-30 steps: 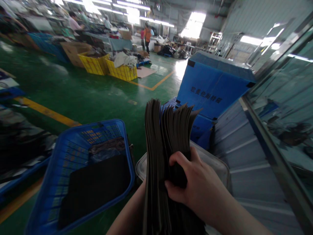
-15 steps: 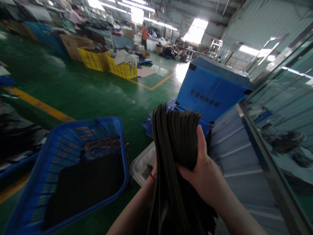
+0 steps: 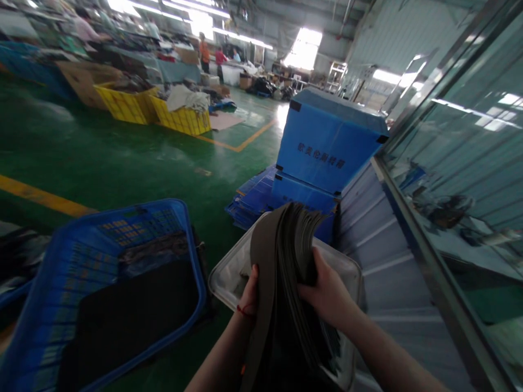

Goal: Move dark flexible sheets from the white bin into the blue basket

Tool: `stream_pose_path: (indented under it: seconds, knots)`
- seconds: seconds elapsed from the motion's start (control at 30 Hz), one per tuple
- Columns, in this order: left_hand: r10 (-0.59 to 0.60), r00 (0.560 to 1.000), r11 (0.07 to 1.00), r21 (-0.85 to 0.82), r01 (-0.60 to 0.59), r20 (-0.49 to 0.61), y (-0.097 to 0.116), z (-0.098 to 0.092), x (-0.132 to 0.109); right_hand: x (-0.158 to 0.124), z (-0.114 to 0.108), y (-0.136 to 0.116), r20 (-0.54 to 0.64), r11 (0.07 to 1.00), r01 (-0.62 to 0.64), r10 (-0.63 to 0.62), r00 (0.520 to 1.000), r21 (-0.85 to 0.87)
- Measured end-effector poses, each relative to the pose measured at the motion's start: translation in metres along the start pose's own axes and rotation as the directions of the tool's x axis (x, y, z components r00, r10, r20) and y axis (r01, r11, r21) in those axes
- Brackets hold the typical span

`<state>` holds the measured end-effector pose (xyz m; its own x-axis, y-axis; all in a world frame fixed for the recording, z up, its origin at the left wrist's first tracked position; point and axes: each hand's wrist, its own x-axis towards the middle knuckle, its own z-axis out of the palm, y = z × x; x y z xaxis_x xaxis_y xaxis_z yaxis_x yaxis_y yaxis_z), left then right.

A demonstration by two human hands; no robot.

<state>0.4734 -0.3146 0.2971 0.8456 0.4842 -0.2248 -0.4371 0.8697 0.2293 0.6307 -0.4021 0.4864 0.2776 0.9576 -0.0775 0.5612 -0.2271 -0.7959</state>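
Between my two hands is a thick stack of dark fabric pieces (image 3: 265, 245), its top edges bending over and fanned apart. My left hand (image 3: 248, 296), with a red string at the wrist, presses the stack's left side; its thumb shows and the other fingers are hidden. My right hand (image 3: 327, 288) grips the right side, thumb toward me and fingers behind the layers. Under the stack sits a whitish plastic bin (image 3: 229, 275), partly covered by it. To the left, a blue plastic basket (image 3: 186, 223) contains dark flat pieces (image 3: 134, 310) and a crumpled plastic bag.
Blue boxes (image 3: 327, 141) with dark lettering stand ahead, beside flat blue sheets (image 3: 253, 201). A corrugated wall panel with a glass window (image 3: 469, 179) runs along the right. Yellow crates (image 3: 183, 117) and several people are farther off on the green floor (image 3: 163, 169).
The stack has come lower, over the whitish bin, and its top now curls over. My left hand has come into view on its left side. The camera view has swung to the right.
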Motion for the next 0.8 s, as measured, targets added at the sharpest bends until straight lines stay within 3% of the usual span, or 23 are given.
stream_pose_path:
  seconds: [0.17, 0.37, 0.5, 0.67, 0.8]
  knots:
    - [-0.037, 0.999, 0.997, -0.073, 0.034, -0.035, -0.021, -0.026, -0.030, -0.017, -0.008, 0.036, 0.080, 0.922, 0.020, -0.056, 0.995, 0.387]
    - [-0.005, 0.992, 0.993, -0.114, -0.010, -0.128, -0.028, -0.020, -0.065, -0.043, -0.005, 0.043, 0.078, 0.930, 0.010, -0.041, 0.996, 0.367]
    - [0.061, 0.997, 0.994, -0.093, -0.065, -0.053, -0.030, -0.022, -0.084, -0.049, 0.001, 0.042, 0.140, 0.908, -0.015, -0.048, 0.989, 0.418]
    - [0.090, 0.992, 0.996, -0.027, -0.088, 0.089, -0.005, -0.031, -0.113, -0.046, 0.009, 0.041, 0.215, 0.859, -0.118, 0.009, 0.976, 0.498]
    - [0.207, 0.960, 0.978, -0.003, -0.210, 0.191, 0.027, -0.043, -0.149, -0.041, 0.021, 0.028, 0.327, 0.712, -0.280, 0.075, 0.942, 0.644]
